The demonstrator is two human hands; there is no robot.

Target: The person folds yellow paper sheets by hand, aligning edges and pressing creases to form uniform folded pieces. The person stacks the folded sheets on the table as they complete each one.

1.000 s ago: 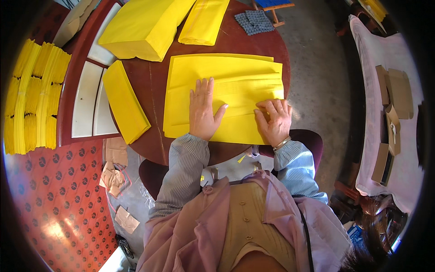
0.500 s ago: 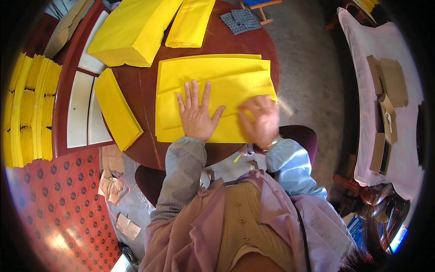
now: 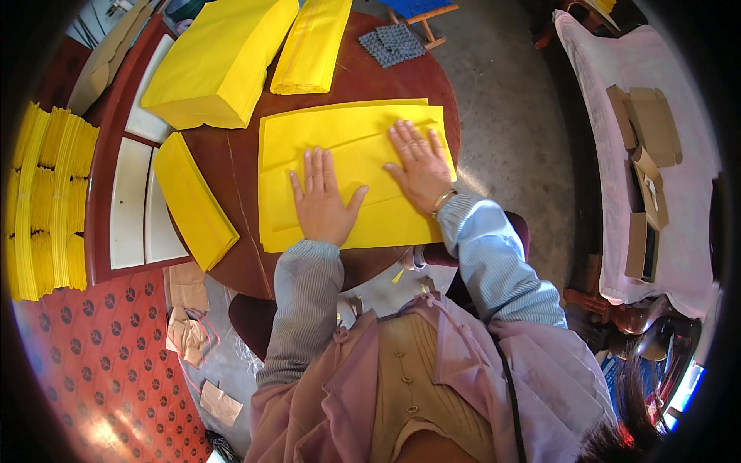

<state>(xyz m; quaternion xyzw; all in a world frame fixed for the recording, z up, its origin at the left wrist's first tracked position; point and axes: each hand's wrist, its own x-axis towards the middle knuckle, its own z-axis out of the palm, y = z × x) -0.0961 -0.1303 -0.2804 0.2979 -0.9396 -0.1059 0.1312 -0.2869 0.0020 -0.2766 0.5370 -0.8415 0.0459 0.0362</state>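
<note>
Yellow sheets of paper or thin cloth (image 3: 394,220), partly folded over, lie flat on the round red-brown table (image 3: 432,81) in front of me. Across their left half my left hand (image 3: 326,202) rests palm down, fingers stretched out. My right hand (image 3: 421,167) presses flat on the right half, fingers extended toward the far edge, with a bracelet at its wrist. Neither hand grips anything. A crease runs slantwise between the two hands. Left of the sheets is a long folded yellow bundle (image 3: 194,202).
A thick yellow stack (image 3: 208,65) and another folded yellow bundle (image 3: 312,46) lie at the table's far side, beside a grey textured mat (image 3: 392,46). Tall yellow piles (image 3: 50,201) stand far left. Open cardboard boxes (image 3: 652,127) sit on a pink-covered surface at right.
My right hand, blurred and curled before, has moved up and left over the sheets and now lies flat. My left hand stays flat on them. The whole view has shifted slightly.
</note>
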